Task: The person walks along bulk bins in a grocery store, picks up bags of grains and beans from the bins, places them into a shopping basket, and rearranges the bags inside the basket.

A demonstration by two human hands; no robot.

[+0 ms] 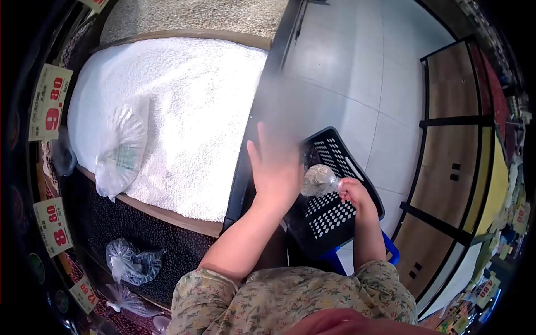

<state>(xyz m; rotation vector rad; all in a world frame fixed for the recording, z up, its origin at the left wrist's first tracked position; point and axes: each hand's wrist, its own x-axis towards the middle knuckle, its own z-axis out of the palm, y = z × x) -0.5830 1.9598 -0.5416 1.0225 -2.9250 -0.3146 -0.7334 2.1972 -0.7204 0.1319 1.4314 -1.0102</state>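
My left hand (279, 170) is raised beside the dark edge of the grain bin, with its fingers apart and nothing held. A blur covers the area by its fingertips. In my right hand (355, 195) is the gathered neck of a clear plastic bag (320, 180) with pale grains inside. That bag hangs over a black perforated basket (335, 220), to the right of my left hand. The white rice (190, 117) fills the bin at the left of my left hand, and a crumpled clear bag (124, 148) lies on it.
Dark beans (184, 251) fill a lower bin, where another plastic bag (134, 261) lies. Price cards (51, 103) line the left side. A bin of beige grain (190, 17) is at the top. Wooden cabinets (449, 156) stand right of the tiled floor (352, 72).
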